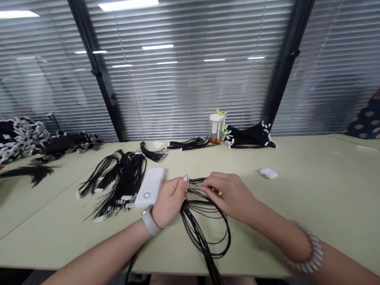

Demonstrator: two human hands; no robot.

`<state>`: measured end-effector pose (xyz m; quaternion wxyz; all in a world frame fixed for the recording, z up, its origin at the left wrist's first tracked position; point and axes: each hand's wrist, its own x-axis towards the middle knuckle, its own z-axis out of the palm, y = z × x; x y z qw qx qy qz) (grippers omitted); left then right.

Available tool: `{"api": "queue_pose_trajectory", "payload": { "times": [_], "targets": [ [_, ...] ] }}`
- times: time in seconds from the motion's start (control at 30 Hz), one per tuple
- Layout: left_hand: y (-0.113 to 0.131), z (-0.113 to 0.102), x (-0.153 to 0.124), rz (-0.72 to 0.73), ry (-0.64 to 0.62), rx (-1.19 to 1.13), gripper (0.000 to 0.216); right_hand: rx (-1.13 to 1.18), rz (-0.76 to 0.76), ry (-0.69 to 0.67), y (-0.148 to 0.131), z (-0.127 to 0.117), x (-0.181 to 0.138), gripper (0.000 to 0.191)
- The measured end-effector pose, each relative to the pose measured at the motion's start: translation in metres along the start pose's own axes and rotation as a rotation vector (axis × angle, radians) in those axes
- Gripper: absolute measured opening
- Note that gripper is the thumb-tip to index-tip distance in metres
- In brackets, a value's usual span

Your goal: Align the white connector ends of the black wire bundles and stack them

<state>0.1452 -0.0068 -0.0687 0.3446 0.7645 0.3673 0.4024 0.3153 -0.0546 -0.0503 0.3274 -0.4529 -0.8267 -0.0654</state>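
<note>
My left hand (170, 201) is closed round the end of a bundle of thin black cables (198, 231), thumb on top. A small white piece shows beside the thumb tip. From this grip the cables loop to the right and hang down over the table's front edge. My right hand (230, 194) pinches one thin cable between thumb and finger, just right of the left hand. Its fingertips partly hide the cable's end. A white power bank (152, 183) lies right beside my left hand.
Black cables with white connectors (126, 178) lie in a pile on the left of the table (311, 206). More bundles (249, 135) line the back by the blinds, next to a lidded cup (215, 128). A small white case (268, 173) lies to the right.
</note>
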Motion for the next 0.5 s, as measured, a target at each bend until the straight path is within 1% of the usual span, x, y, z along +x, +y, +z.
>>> {"api": "queue_pose_trajectory", "payload": {
  "times": [0.1,0.27,0.37,0.47,0.5],
  "targets": [
    [-0.002,0.002,-0.002,0.032,-0.038,0.039,0.04,0.069,0.058,-0.01,0.0,0.004,0.001,0.014],
    [-0.003,0.004,-0.002,0.049,-0.093,0.065,0.042,0.017,0.058,0.0,0.0,0.009,0.002,0.017],
    [-0.002,0.004,-0.001,0.016,-0.069,0.035,0.042,0.012,0.046,-0.067,0.004,0.006,0.003,0.017],
    [-0.004,0.003,0.0,-0.034,-0.026,0.025,0.043,0.047,0.052,-0.113,0.01,0.0,0.003,0.007],
    [-0.005,0.003,0.001,-0.055,-0.008,0.025,0.043,0.067,0.057,-0.124,0.013,-0.003,0.003,0.006]
  ]
}}
